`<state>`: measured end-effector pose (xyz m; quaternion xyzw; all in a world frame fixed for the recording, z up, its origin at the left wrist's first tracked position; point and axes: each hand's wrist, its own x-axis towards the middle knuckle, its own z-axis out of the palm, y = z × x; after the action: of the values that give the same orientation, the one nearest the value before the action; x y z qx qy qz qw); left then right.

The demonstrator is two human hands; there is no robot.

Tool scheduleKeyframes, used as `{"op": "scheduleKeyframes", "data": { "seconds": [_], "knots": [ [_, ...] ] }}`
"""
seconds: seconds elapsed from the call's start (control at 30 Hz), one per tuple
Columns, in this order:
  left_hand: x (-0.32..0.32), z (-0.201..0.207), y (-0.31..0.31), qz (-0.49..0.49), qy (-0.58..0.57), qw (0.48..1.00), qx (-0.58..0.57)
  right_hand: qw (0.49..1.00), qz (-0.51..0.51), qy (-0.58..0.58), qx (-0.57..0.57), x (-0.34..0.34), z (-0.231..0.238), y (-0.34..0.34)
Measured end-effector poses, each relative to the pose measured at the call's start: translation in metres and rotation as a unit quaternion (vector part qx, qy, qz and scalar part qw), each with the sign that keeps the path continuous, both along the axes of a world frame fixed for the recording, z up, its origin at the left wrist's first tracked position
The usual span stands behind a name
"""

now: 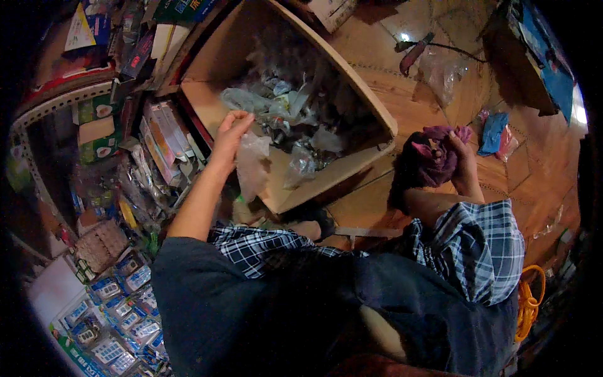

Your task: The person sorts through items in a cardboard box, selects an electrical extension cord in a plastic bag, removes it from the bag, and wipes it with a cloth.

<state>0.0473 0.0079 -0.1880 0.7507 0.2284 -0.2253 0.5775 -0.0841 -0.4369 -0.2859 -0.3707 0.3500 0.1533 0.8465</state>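
My left hand is over the near left side of a large open cardboard box. Its thumb and fingers are pinched on a thin clear plastic bag, which hangs down at the box's near wall. Crumpled clear plastic bags and other small wrappings lie inside the box, partly in dark shadow. To the right of the box, my right hand is closed around a bunched purple cloth, held near my knee in plaid shorts. Part of its fingers is hidden by the cloth.
Packaged goods and boxes crowd the left side. Several blister packs lie at the lower left. A blue packet, a clear bag and a dark-handled tool are on the wooden floor. An orange cord lies at the right.
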Motion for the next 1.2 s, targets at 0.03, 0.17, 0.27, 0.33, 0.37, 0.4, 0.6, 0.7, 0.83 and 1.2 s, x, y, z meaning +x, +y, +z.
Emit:
{"op": "scheduleKeyframes", "data": {
  "seconds": [0.03, 0.17, 0.27, 0.33, 0.37, 0.4, 0.6, 0.7, 0.83, 1.2],
  "knots": [
    [0.003, -0.008, -0.007, 0.001, -0.001, 0.999, 0.049, 1.000, 0.018, 0.001, -0.009, -0.002, 0.003, -0.004],
    [0.006, -0.041, -0.050, -0.306, -0.072, 0.896, 0.314, 0.999, -0.023, -0.015, -0.021, 0.009, 0.009, 0.014],
    [0.010, -0.048, -0.076, -0.516, -0.135, 0.691, 0.487, 1.000, 0.011, -0.015, 0.014, 0.003, 0.004, 0.003],
    [0.007, -0.070, -0.069, -0.607, -0.150, 0.623, 0.469, 1.000, 0.005, -0.020, 0.013, 0.004, 0.013, 0.006],
    [0.002, -0.073, -0.065, -0.624, -0.164, 0.620, 0.446, 1.000, 0.001, -0.021, 0.013, 0.006, 0.017, 0.009],
    [-0.009, -0.073, -0.060, -0.640, -0.177, 0.616, 0.424, 1.000, -0.007, -0.016, -0.015, 0.008, 0.020, 0.013],
    [-0.053, -0.072, -0.048, -0.702, -0.034, 0.648, 0.293, 1.000, 0.002, -0.011, -0.008, 0.002, 0.004, 0.005],
    [-0.022, -0.077, -0.030, -0.583, -0.004, 0.766, 0.272, 0.999, 0.007, 0.020, -0.027, 0.002, -0.001, 0.004],
    [0.049, -0.077, -0.049, -0.337, -0.086, 0.878, 0.330, 0.998, -0.008, 0.056, -0.035, -0.007, -0.012, 0.001],
    [0.058, -0.143, -0.063, -0.177, -0.087, 0.943, 0.268, 0.998, -0.001, 0.052, -0.041, -0.003, -0.001, 0.005]
  ]
}}
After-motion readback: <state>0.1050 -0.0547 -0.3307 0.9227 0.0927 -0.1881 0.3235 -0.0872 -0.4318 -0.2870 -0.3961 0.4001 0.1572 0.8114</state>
